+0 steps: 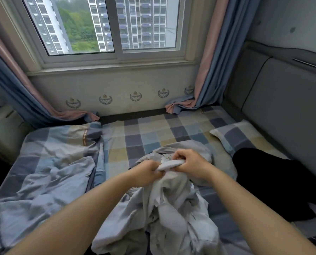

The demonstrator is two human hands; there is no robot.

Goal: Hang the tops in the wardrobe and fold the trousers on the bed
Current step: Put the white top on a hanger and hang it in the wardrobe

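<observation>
A light grey garment [173, 208] hangs crumpled over the bed [149, 137], lifted by its upper edge. My left hand [146, 173] grips that edge on the left, fingers curled into the cloth. My right hand [190, 162] grips the same edge on the right, close beside the left. More grey cloth [195, 150] lies bunched on the bed just behind my hands. A black garment [274, 183] lies spread on the bed to the right. I cannot tell whether the grey piece is a top or trousers. The wardrobe is out of view.
A rumpled checked duvet [48, 170] covers the bed's left half. A checked pillow [243, 137] lies by the grey padded headboard [286, 111] at right. The window [105, 26] and curtains [214, 57] stand behind the bed.
</observation>
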